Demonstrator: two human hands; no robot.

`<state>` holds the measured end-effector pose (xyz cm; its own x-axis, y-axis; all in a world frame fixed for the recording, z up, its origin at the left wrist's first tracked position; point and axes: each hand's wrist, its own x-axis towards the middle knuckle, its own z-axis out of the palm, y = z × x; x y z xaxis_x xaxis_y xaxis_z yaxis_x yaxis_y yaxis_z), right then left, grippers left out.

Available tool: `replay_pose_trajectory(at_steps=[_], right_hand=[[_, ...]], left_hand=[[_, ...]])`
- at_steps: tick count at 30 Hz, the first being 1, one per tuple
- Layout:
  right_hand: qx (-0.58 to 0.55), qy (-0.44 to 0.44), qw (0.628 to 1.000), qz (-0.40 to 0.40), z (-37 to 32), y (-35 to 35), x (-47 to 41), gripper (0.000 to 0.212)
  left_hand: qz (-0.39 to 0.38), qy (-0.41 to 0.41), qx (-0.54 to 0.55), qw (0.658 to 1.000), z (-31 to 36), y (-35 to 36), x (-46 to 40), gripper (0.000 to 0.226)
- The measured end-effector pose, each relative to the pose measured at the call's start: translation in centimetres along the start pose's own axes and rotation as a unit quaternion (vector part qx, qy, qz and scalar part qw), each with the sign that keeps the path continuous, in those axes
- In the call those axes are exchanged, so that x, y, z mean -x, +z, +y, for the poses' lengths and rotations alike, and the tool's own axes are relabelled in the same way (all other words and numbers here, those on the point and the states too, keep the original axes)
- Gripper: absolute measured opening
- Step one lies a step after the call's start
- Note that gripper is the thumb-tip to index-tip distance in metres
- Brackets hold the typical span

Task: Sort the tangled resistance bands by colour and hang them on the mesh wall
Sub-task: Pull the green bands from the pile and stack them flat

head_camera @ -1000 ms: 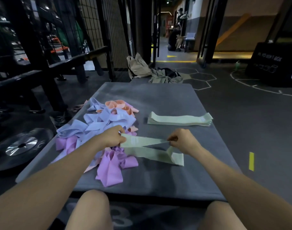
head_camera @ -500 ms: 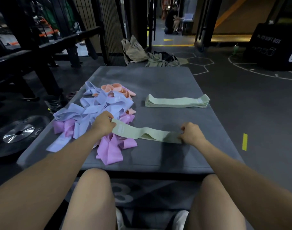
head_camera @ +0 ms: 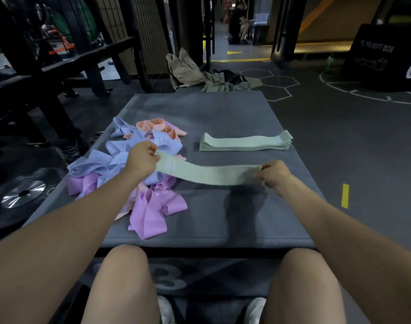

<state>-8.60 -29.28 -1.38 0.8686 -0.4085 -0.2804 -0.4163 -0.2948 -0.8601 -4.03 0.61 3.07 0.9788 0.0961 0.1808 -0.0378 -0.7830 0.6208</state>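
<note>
The left hand (head_camera: 141, 157) pinches one end of a green band (head_camera: 209, 174), fingers curled round it. The right hand (head_camera: 276, 174) grips the other end in the same way. The band is held flat and stretched between both hands, raised just above the tabletop (head_camera: 223, 113), and it casts a shadow on the surface beneath. It runs left to right, with the left end slightly farther from the person than the right end. A green stack (head_camera: 245, 143) of flattened bands lies beyond the held band, on the right half of the tabletop, apart from it. The tangled pile (head_camera: 120, 164) occupies the left half of the tabletop. In the pile, orange bands (head_camera: 157, 127) lie at the far end, blue bands (head_camera: 94, 164) in the middle and purple bands (head_camera: 150, 213) at the near end, overlapping one another. The left forearm crosses over the pile. Both knees of the person show at the near edge of the tabletop. A weight plate (head_camera: 22, 195) lies on the floor to the left. Crumpled clothing (head_camera: 188, 69) lies on the floor beyond the far edge of the tabletop. A black box (head_camera: 382, 57) stands at far right.
</note>
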Motion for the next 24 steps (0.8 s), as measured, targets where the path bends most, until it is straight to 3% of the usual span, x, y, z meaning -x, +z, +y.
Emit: replay_pose_trajectory(at_steps=[3, 8, 14, 24], right_hand=[[-0.111, 0.034, 0.993, -0.011, -0.6, -2.0, -1.2, 0.026], [-0.116, 0.002, 0.99, 0.073, -1.6, -5.6, -4.5, 0.033], [0.02, -0.052, 0.98, 0.191, -3.0, -8.0, -9.7, 0.018], [0.143, -0.1, 0.962, 0.21, -3.2, -8.0, -16.8, 0.013]], left_hand=[[0.01, -0.008, 0.003, 1.0, 1.7, 0.6, -1.5, 0.024], [0.002, -0.017, 0.027, 0.999, 4.3, 2.7, -4.3, 0.027], [-0.007, -0.024, 0.064, 0.998, 6.4, 6.8, -8.6, 0.024], [-0.017, -0.039, 0.039, 0.998, 7.5, 13.0, -14.7, 0.024]])
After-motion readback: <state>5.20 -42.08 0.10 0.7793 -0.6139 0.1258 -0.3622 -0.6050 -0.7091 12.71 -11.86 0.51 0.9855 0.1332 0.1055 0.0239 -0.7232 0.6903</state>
